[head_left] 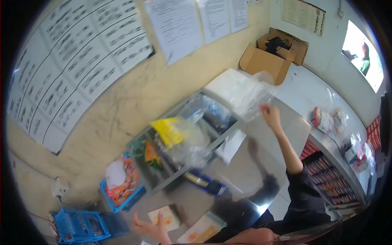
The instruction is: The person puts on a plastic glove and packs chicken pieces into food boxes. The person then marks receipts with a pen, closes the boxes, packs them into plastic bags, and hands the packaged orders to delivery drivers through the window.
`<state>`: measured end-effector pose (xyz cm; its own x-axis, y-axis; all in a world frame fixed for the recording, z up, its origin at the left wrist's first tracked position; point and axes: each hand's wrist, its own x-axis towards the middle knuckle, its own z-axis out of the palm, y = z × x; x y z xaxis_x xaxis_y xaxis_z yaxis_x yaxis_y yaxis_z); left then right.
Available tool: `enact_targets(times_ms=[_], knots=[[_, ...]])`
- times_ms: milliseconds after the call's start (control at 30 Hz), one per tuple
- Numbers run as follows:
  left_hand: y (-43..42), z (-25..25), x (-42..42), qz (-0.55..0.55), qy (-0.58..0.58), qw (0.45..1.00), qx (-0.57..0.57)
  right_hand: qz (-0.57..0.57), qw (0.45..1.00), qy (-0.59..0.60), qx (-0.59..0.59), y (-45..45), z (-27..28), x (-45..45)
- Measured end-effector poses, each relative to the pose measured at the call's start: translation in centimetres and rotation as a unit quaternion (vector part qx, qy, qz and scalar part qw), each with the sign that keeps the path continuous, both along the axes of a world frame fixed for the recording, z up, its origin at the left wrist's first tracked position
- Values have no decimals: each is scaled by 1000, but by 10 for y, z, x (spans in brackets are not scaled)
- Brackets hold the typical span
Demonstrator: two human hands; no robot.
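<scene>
Right hand (271,116) is beside plastic bags (245,92) (left hand (157,230) near notebook (171,219)).

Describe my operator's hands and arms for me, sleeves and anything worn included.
The right hand and its forearm are bare, with no glove, watch or bracelet visible. A dark, plain-looking sleeve covers that upper arm, ending near the elbow. The left hand is ungloved too; its sleeve can't be made out clearly.
</scene>
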<state>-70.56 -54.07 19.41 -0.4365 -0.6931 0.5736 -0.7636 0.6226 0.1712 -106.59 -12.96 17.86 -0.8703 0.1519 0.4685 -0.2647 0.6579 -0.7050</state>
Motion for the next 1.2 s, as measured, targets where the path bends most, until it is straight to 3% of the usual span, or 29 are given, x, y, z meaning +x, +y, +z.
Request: enact_targets(times_ms=[33,67,100,167,200,267,300,333,367,400,467,500,533,567,700,733,767,800,900,967,1000,1033,1100,1133,1167,1200], knots=[[21,8,-16,-71,89,989,92,-22,995,91,45,33,-13,-69],[48,7,-42,-141,179,957,180,65,992,56,94,55,-21,-133],[76,-2,-76,-138,186,958,172,151,978,18,139,72,-32,-186],[140,-25,-149,-440,216,860,139,381,901,-22,207,78,-61,-265],[177,-13,-185,-575,204,783,120,393,900,-21,189,68,-64,-273],[267,31,-247,-627,101,760,139,301,877,-82,365,44,-63,-276],[296,21,-285,-628,71,757,166,320,872,-86,360,34,-76,-290],[318,14,-325,-639,48,743,190,259,908,-105,312,24,-98,-303],[336,-2,-366,-618,40,761,193,194,936,-127,265,17,-106,-302],[357,-16,-403,-550,25,825,125,208,933,-132,263,20,-111,-299],[371,-32,-468,-448,78,880,136,376,911,-95,143,44,-61,-267],[364,-44,-498,-440,81,884,138,402,898,-167,71,64,-29,-244],[356,-60,-521,-399,-48,910,102,420,874,-244,0,88,3,-215],[354,-70,-526,-351,-181,916,71,448,861,-240,5,112,17,-196],[380,-59,-466,-376,-190,876,235,458,825,-316,104,184,82,-128],[395,-58,-428,-333,-28,865,374,482,806,-324,113,196,84,-108],[406,-57,-402,-270,134,815,494,491,821,-279,83,206,62,-78],[410,-55,-392,-265,130,813,501,500,832,-234,50,214,41,-48],[420,-45,-350,-325,22,585,743,443,821,-358,-43,193,52,39],[419,-42,-327,-358,-33,393,846,537,720,-439,-32,193,71,71],[419,-23,-312,-344,-19,418,841,622,597,-506,-21,204,73,72],[414,-8,-289,-345,-17,421,839,640,644,-412,-76,225,54,79],[408,23,-233,-309,29,324,894,445,793,-329,-256,221,44,103],[414,42,-202,-235,12,321,917,343,842,-261,-323,219,39,114],[419,56,-170,-229,18,326,917,313,924,-189,-115,215,11,123],[424,69,-136,-261,1,299,918,365,898,-173,-174,196,-25,132]])
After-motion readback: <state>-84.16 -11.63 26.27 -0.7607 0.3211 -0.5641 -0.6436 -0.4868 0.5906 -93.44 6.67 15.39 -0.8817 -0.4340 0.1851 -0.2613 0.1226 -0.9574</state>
